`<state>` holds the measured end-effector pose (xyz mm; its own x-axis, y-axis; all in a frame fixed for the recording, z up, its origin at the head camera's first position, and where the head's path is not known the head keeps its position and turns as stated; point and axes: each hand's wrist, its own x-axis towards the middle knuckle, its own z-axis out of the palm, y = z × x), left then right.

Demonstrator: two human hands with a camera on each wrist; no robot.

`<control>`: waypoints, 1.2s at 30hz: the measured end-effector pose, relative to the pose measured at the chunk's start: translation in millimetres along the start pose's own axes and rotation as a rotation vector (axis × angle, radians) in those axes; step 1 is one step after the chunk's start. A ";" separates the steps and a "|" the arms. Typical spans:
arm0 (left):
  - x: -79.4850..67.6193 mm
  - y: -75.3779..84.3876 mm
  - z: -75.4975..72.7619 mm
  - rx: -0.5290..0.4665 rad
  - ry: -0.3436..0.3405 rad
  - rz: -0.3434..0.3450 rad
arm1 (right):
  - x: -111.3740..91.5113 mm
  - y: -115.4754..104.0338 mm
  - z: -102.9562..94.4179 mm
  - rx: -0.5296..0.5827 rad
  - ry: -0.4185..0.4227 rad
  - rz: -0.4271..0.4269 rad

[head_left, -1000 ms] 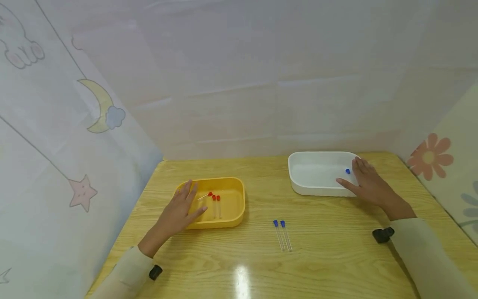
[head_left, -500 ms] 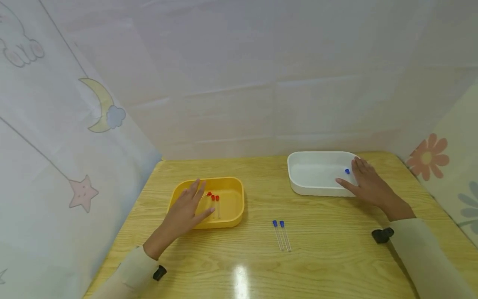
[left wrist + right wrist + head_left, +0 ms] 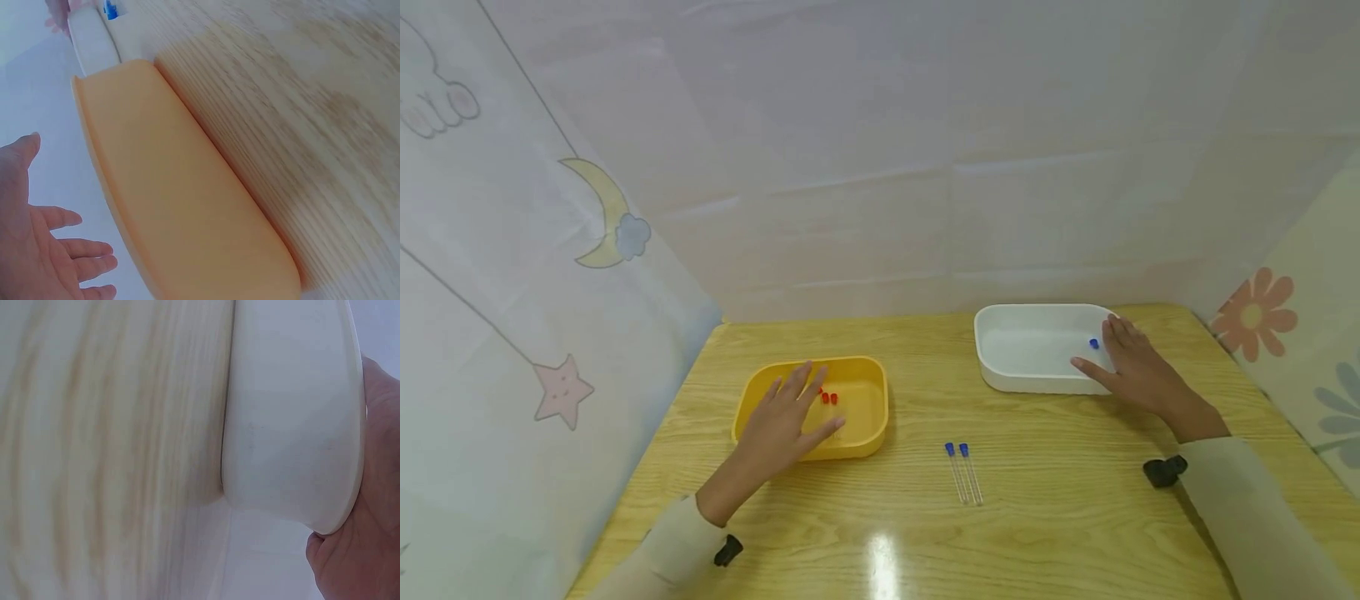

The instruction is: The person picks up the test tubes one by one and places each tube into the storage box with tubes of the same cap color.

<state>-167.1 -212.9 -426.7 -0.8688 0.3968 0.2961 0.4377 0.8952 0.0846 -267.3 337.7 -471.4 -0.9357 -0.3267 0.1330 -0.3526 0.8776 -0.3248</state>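
My left hand hovers over the yellow tray, fingers spread and holding nothing. In the left wrist view its fingers show apart from the tray's rim. Red caps of thin clear tubes lie inside that tray, their stems mostly hidden behind the hand. At the back right, my right hand rests over the right end of the white tray, fingers extended. The right wrist view shows the palm right at the rim. Near its thumb, a blue cap shows inside the white tray.
Two thin clear tubes with blue caps lie side by side on the wooden table, between the trays and nearer the front. A wall sheet rises right behind the table, with printed sheets at both sides.
My left hand has drifted a little to the right over the yellow tray, covering more of the red-capped tubes. The right hand stays at the white tray.
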 end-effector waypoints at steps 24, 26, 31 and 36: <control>10.4 31.8 -3.1 0.043 -0.009 0.092 | 0.8 -2.6 -0.1 0.007 -0.007 0.024; 10.5 34.3 -3.5 0.042 -0.008 0.094 | 1.7 -3.2 0.1 0.006 -0.007 0.021; 10.4 39.3 -4.3 0.032 0.011 0.108 | 5.3 -4.7 1.8 0.009 -0.012 0.015; 10.1 43.2 -3.6 0.035 0.029 0.152 | 6.3 -6.9 3.2 0.015 -0.019 0.018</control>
<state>-156.1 -171.0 -416.6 -0.7860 0.5226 0.3303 0.5547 0.8321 0.0032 -270.8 328.4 -471.3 -0.9420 -0.3172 0.1094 -0.3353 0.8784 -0.3406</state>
